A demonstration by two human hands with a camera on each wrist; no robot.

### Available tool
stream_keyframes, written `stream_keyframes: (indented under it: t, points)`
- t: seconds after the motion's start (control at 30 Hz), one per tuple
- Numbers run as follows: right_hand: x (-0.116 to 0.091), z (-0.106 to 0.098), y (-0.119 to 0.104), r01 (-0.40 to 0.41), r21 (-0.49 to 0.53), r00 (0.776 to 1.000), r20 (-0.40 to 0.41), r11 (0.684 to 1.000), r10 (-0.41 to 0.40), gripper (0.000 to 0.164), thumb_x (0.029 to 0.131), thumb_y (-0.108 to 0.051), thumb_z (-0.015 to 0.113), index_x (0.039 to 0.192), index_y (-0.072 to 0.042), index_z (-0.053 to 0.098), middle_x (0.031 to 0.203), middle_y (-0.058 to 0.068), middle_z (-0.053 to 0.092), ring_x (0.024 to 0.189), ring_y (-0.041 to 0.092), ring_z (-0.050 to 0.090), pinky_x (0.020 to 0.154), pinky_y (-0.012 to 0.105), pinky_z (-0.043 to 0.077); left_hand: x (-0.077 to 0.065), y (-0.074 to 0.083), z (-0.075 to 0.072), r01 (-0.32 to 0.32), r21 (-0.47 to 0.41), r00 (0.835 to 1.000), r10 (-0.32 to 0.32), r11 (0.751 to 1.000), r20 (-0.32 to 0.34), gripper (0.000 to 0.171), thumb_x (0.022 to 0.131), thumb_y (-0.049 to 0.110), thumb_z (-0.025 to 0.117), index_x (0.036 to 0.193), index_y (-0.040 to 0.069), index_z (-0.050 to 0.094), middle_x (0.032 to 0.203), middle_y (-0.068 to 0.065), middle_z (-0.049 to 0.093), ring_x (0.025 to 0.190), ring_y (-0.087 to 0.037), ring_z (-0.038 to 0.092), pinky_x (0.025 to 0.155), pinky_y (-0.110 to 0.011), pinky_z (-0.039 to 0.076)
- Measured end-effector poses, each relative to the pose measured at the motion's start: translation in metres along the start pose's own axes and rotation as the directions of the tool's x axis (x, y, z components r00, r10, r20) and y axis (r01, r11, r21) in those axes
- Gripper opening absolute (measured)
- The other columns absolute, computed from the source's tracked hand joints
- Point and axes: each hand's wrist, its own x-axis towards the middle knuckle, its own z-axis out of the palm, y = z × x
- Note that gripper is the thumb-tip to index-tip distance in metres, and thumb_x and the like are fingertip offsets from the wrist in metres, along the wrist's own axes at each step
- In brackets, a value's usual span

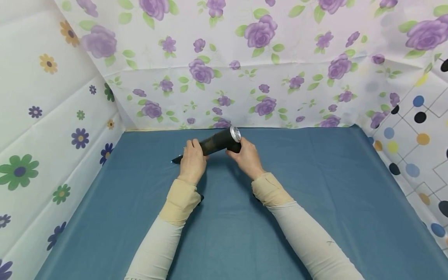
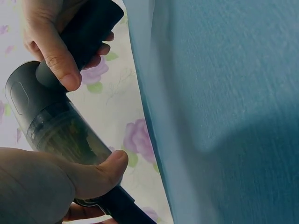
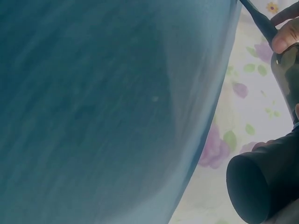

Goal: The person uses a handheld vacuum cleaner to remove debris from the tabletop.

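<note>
A black handheld vacuum cleaner (image 1: 217, 141) is held up above the blue table, tilted, with its silver round end toward the right. Its narrow dark nozzle (image 1: 176, 160) points left and down. My left hand (image 1: 193, 161) grips the front part, around the see-through dust cup (image 2: 70, 135), as the left wrist view shows. The thumb lies along the cup and the other fingers go underneath. My right hand (image 1: 247, 157) holds the stubby handle (image 2: 91, 35), fingers curled round it. In the right wrist view the handle's flat end (image 3: 247, 189) faces the camera.
A blue cloth (image 1: 224, 233) covers the table. White sheeting with purple flowers (image 1: 260, 33) stands behind it. A flower-patterned sheet (image 1: 19, 171) borders the left side and a dotted one (image 1: 413, 170) the right.
</note>
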Motion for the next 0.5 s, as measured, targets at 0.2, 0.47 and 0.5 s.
stream_keyframes:
  t: [0.2, 0.47, 0.5]
  points:
    - [0.0004, 0.0073, -0.0034, 0.012, -0.002, 1.0, 0.001, 1.0, -0.012, 0.051, 0.088, -0.03, 0.075, 0.127, -0.004, 0.055, 0.112, 0.014, 0.063, 0.091, 0.026, 0.064, 0.073, 0.04, 0.053, -0.0004, -0.0063, -0.0021, 0.004, -0.001, 1.0, -0.004, 1.0, 0.005, 0.047, 0.09, 0.012, 0.072, 0.121, -0.007, 0.044, 0.108, -0.024, 0.045, 0.095, -0.038, 0.054, 0.074, -0.047, 0.055]
    - [0.0004, 0.0065, -0.0025, 0.015, -0.001, 0.999, -0.029, 1.0, -0.015, 0.049, 0.088, -0.031, 0.076, 0.123, -0.002, 0.056, 0.109, 0.014, 0.062, 0.088, 0.026, 0.062, 0.07, 0.04, 0.051, 0.0025, -0.0038, -0.0033, -0.001, -0.006, 1.0, 0.001, 1.0, 0.013, 0.047, 0.09, 0.012, 0.072, 0.123, -0.007, 0.043, 0.111, -0.025, 0.045, 0.097, -0.039, 0.054, 0.074, -0.047, 0.055]
    - [0.0005, 0.0058, -0.0021, 0.018, -0.003, 0.999, -0.04, 1.0, -0.019, 0.049, 0.088, -0.031, 0.076, 0.122, -0.002, 0.056, 0.109, 0.015, 0.062, 0.088, 0.027, 0.062, 0.07, 0.04, 0.051, 0.0037, -0.0026, -0.0031, -0.003, -0.006, 1.0, 0.003, 1.0, 0.013, 0.047, 0.09, 0.012, 0.071, 0.123, -0.007, 0.043, 0.111, -0.025, 0.045, 0.098, -0.039, 0.053, 0.076, -0.047, 0.055]
